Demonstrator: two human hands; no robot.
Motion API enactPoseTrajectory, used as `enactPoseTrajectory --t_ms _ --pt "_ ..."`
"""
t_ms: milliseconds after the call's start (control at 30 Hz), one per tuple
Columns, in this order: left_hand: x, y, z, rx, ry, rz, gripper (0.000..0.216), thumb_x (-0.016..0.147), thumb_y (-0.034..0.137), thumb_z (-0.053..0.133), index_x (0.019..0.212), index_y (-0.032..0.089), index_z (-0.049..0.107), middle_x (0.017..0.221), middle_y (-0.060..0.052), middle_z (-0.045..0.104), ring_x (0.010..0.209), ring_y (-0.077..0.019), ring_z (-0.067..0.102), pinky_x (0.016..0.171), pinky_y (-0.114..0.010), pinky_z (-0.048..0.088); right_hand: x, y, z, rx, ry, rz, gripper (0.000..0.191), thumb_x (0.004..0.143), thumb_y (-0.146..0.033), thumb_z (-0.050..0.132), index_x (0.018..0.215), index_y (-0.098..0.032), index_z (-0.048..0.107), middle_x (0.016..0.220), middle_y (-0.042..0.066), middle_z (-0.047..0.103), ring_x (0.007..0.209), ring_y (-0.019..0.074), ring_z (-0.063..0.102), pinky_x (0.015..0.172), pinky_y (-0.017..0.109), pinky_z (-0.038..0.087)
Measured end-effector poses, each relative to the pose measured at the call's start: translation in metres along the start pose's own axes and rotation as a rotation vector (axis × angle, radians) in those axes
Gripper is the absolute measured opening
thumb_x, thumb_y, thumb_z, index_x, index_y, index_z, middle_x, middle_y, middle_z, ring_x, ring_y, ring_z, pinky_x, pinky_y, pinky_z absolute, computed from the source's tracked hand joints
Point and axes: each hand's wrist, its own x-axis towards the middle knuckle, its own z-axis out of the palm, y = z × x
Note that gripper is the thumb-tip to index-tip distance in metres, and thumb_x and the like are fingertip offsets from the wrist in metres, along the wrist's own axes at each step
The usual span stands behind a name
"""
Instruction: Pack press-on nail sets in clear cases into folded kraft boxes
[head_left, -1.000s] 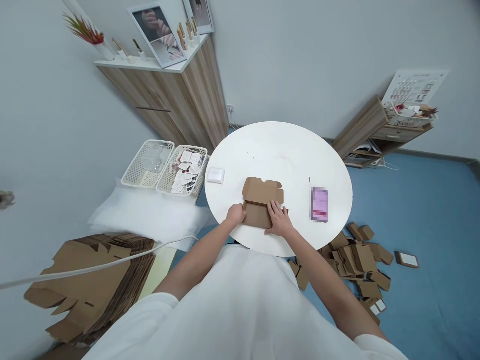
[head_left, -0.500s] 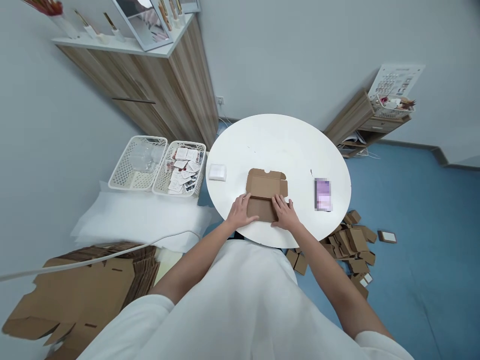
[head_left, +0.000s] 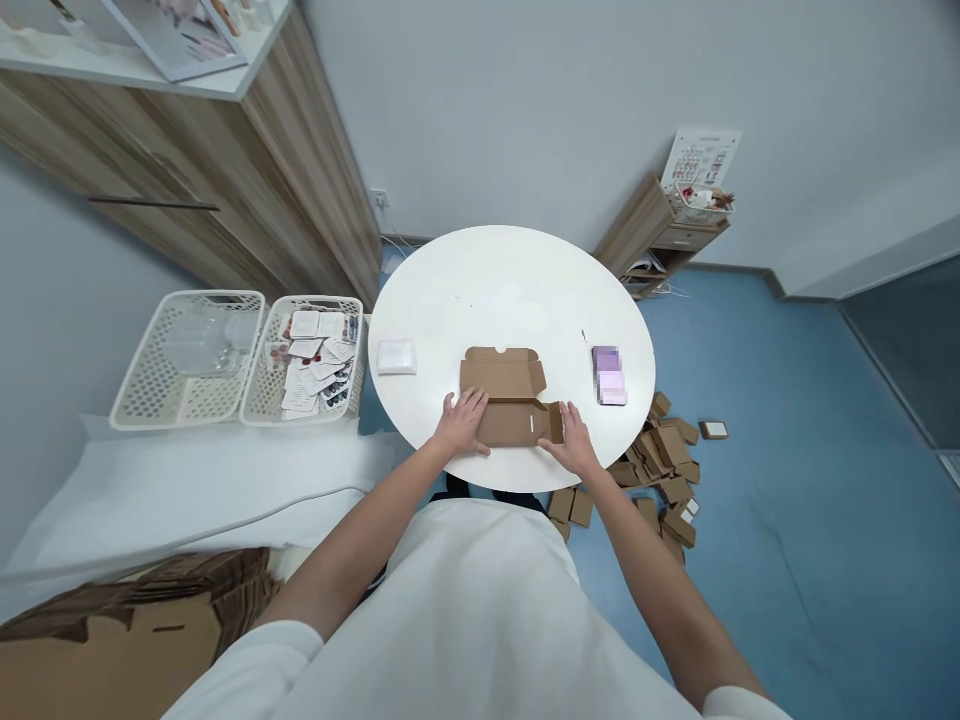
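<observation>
A brown cardboard mailer box (head_left: pixel 506 395) lies partly folded near the front edge of the round white table (head_left: pixel 517 290), its lid flap open toward the far side. My left hand (head_left: pixel 463 425) rests on the box's left end with fingers bent over it. My right hand (head_left: pixel 576 447) presses against the box's right side flap, fingers together. A small white pad (head_left: pixel 396 356) lies on the table to the left. A purple packet (head_left: pixel 608 374) lies to the right.
Two white mesh baskets (head_left: pixel 187 365) stand left of the table, one holding several cards (head_left: pixel 315 358). Flat cardboard blanks (head_left: pixel 135 625) are stacked at lower left. Folded small boxes (head_left: pixel 664 470) litter the blue floor at right. A wooden cabinet (head_left: pixel 195 190) stands behind.
The box's near part has been unfolded wider, with a side flap now out to the right. My right hand moved right to that flap. The camera view swung left and down.
</observation>
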Motion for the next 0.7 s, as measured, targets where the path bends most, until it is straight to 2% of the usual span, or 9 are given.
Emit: enactPoseTrajectory --t_ms 100,167,233,333,433,567,633,700 --pt "0.003 0.003 -0.001 0.002 0.003 -0.011 0.109 0.048 0.058 0.069 0.137 0.016 0.021 0.14 -0.016 0.027 0.13 -0.036 0.012 0.103 -0.05 0.005 -0.006 0.009 0.006 0.378 0.028 0.256 0.081 0.077 -0.053 0.041 0.139 -0.012 0.008 0.141 0.015 0.027 0.123 0.0228 0.037 0.093 0.034 0.038" --pt "0.005 0.006 -0.002 0.019 -0.008 -0.028 0.11 0.048 0.059 0.068 0.137 0.016 0.02 0.14 -0.015 0.027 0.13 -0.0361 0.011 0.103 -0.05 0.007 -0.004 0.01 0.01 0.57 0.062 0.358 0.077 0.075 -0.044 0.047 0.137 -0.012 0.016 0.136 0.016 0.035 0.11 0.0215 0.051 0.086 0.031 0.043" --pt "0.007 0.009 -0.003 0.037 -0.02 -0.043 0.111 0.047 0.06 0.067 0.138 0.017 0.02 0.141 -0.015 0.027 0.13 -0.0361 0.012 0.102 -0.05 0.007 0.001 0.011 0.012 0.7 0.109 0.409 0.073 0.069 -0.033 0.053 0.134 -0.014 0.026 0.131 0.015 0.042 0.098 0.0207 0.058 0.082 0.031 0.046" --pt "0.01 0.011 -0.002 0.045 -0.013 -0.047 0.113 0.047 0.062 0.067 0.138 0.016 0.019 0.14 -0.015 0.027 0.129 -0.0359 0.015 0.102 -0.05 0.007 0.009 0.011 0.009 0.851 0.152 0.385 0.058 0.065 -0.021 0.051 0.122 -0.015 0.046 0.115 0.011 0.058 0.092 0.0197 0.059 0.08 0.032 0.046" --pt "0.015 0.012 0.0 0.033 0.012 -0.048 0.113 0.046 0.062 0.067 0.138 0.015 0.02 0.14 -0.016 0.028 0.128 -0.0357 0.019 0.102 -0.051 0.006 0.014 0.011 -0.001 0.936 0.16 0.299 0.042 0.064 -0.018 0.045 0.104 -0.018 0.059 0.1 0.006 0.064 0.089 0.0189 0.059 0.079 0.033 0.046" --pt "0.024 0.018 0.005 0.012 0.041 -0.068 0.115 0.044 0.063 0.068 0.138 0.014 0.021 0.139 -0.016 0.03 0.127 -0.0357 0.021 0.102 -0.052 0.005 0.017 0.008 -0.011 0.955 0.095 0.2 0.039 0.066 -0.022 0.045 0.102 -0.019 0.058 0.095 0.004 0.063 0.077 0.0158 0.058 0.07 0.031 0.047" --pt "0.031 0.023 0.006 0.004 0.045 -0.077 0.115 0.044 0.063 0.068 0.138 0.014 0.022 0.139 -0.016 0.031 0.127 -0.0358 0.021 0.102 -0.052 0.005 0.021 0.006 -0.012 0.872 0.048 0.192 0.04 0.066 -0.025 0.049 0.105 -0.019 0.055 0.092 0.004 0.062 0.067 0.014 0.056 0.063 0.03 0.046" --pt "0.038 0.027 0.006 -0.003 0.046 -0.082 0.114 0.044 0.062 0.068 0.137 0.015 0.022 0.139 -0.016 0.031 0.127 -0.0358 0.022 0.102 -0.051 0.006 0.026 0.007 -0.01 0.756 0.042 0.184 0.043 0.066 -0.03 0.052 0.108 -0.02 0.052 0.095 0.005 0.06 0.067 0.0144 0.056 0.061 0.031 0.046"
